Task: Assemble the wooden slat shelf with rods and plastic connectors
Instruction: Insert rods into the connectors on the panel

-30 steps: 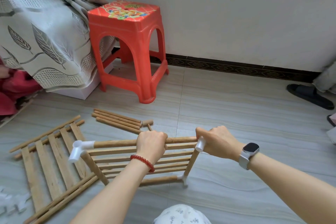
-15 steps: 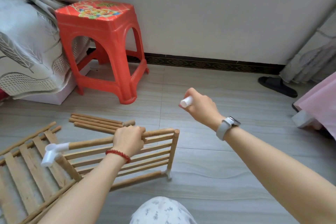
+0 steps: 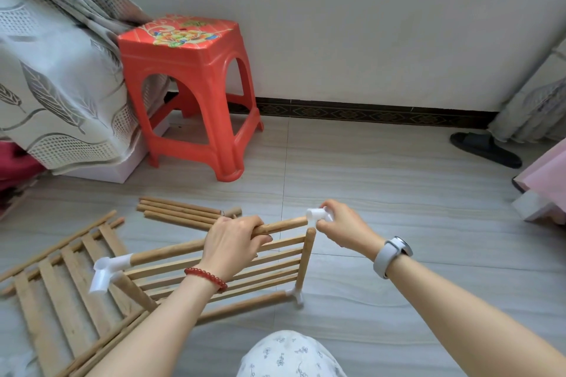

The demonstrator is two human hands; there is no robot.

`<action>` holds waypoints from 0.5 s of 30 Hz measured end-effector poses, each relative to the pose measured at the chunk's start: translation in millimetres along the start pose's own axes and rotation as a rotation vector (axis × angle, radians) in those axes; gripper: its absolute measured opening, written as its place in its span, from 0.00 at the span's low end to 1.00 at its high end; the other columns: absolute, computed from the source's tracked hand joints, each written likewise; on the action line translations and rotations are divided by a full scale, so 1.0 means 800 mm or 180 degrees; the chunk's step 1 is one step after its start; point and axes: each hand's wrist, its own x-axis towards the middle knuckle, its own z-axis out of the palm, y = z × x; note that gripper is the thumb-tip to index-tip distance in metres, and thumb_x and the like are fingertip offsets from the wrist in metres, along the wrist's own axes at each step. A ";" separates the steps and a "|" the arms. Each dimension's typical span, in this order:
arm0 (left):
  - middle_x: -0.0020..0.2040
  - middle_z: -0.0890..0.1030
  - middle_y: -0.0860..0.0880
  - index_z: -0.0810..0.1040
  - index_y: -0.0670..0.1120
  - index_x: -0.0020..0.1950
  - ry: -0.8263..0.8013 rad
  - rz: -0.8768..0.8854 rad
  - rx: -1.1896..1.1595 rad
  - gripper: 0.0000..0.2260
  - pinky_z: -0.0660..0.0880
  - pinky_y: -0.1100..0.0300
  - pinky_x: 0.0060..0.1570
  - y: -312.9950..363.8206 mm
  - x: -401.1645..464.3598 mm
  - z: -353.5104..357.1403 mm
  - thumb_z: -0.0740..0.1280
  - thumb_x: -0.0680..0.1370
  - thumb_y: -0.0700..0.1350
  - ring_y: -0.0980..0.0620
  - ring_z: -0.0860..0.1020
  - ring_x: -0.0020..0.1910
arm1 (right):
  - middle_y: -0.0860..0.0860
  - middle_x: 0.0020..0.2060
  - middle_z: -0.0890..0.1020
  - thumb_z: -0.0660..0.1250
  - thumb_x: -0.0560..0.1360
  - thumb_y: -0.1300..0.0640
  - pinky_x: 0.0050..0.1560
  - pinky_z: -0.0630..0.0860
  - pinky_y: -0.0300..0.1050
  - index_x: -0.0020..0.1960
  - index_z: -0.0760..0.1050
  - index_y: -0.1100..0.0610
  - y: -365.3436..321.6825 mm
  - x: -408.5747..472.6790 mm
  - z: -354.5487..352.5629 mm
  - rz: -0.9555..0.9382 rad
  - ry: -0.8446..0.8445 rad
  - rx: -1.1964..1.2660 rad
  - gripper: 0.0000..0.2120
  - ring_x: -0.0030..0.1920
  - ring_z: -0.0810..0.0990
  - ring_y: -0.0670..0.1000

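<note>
Nearest, the left hand (image 3: 234, 243) curls round the top rod (image 3: 284, 224) of the half-built shelf (image 3: 232, 272) standing on the floor (image 3: 398, 193) — steadying it, I judge, so its free end takes the joint. Just beyond, the right hand (image 3: 343, 228) pinches a white plastic connector (image 3: 317, 214) at that rod tip, above the bare upright rod (image 3: 306, 257). Farther back lie spare rods (image 3: 177, 213) — then a red stool (image 3: 191, 82).
</note>
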 end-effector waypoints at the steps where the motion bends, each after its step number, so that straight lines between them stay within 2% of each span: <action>1: 0.35 0.81 0.52 0.81 0.49 0.44 0.0053 0.0006 -0.0017 0.08 0.64 0.61 0.42 -0.002 -0.001 -0.001 0.69 0.74 0.53 0.50 0.78 0.36 | 0.49 0.45 0.75 0.60 0.74 0.56 0.37 0.69 0.44 0.59 0.70 0.54 0.000 0.000 0.000 0.0020 0.0056 -0.0140 0.14 0.39 0.74 0.50; 3: 0.34 0.81 0.52 0.82 0.49 0.44 0.0144 0.0018 -0.0026 0.08 0.63 0.62 0.42 -0.004 -0.002 -0.005 0.70 0.74 0.53 0.50 0.77 0.35 | 0.51 0.49 0.77 0.61 0.74 0.55 0.40 0.69 0.45 0.59 0.70 0.54 0.000 0.000 0.002 0.0016 0.0112 -0.0324 0.14 0.43 0.74 0.52; 6: 0.35 0.80 0.53 0.81 0.49 0.45 0.0136 -0.0003 -0.0049 0.08 0.63 0.62 0.43 -0.002 -0.004 -0.008 0.69 0.74 0.54 0.51 0.77 0.36 | 0.51 0.52 0.78 0.63 0.74 0.52 0.41 0.69 0.45 0.61 0.70 0.53 -0.008 0.000 0.006 -0.0019 0.0088 -0.0405 0.16 0.45 0.73 0.51; 8: 0.36 0.80 0.54 0.81 0.50 0.46 0.0093 -0.0039 -0.0060 0.09 0.62 0.63 0.43 0.001 -0.004 -0.009 0.68 0.75 0.55 0.52 0.76 0.37 | 0.51 0.50 0.79 0.62 0.75 0.53 0.38 0.68 0.45 0.61 0.70 0.53 -0.017 -0.002 0.008 -0.0150 0.0109 -0.0618 0.15 0.43 0.73 0.51; 11: 0.35 0.77 0.56 0.80 0.51 0.46 0.0134 -0.0186 -0.0060 0.09 0.61 0.62 0.42 0.001 -0.004 -0.015 0.67 0.75 0.55 0.54 0.73 0.37 | 0.50 0.42 0.77 0.60 0.75 0.55 0.33 0.65 0.43 0.58 0.68 0.50 -0.032 -0.007 0.006 -0.0479 0.0124 -0.0731 0.12 0.38 0.72 0.51; 13: 0.34 0.75 0.57 0.80 0.52 0.46 0.0208 -0.0356 -0.0052 0.09 0.60 0.62 0.41 0.000 -0.002 -0.023 0.66 0.76 0.56 0.55 0.70 0.38 | 0.49 0.37 0.74 0.61 0.75 0.56 0.33 0.64 0.43 0.55 0.67 0.49 -0.041 -0.008 -0.001 -0.0683 -0.0006 -0.0215 0.10 0.35 0.70 0.49; 15: 0.33 0.75 0.57 0.80 0.53 0.45 0.0307 -0.0541 -0.0071 0.08 0.61 0.61 0.38 -0.001 0.002 -0.035 0.66 0.76 0.56 0.55 0.71 0.37 | 0.49 0.33 0.70 0.61 0.74 0.60 0.33 0.63 0.43 0.54 0.70 0.51 -0.053 -0.007 -0.012 -0.0870 -0.0217 0.0614 0.10 0.31 0.66 0.47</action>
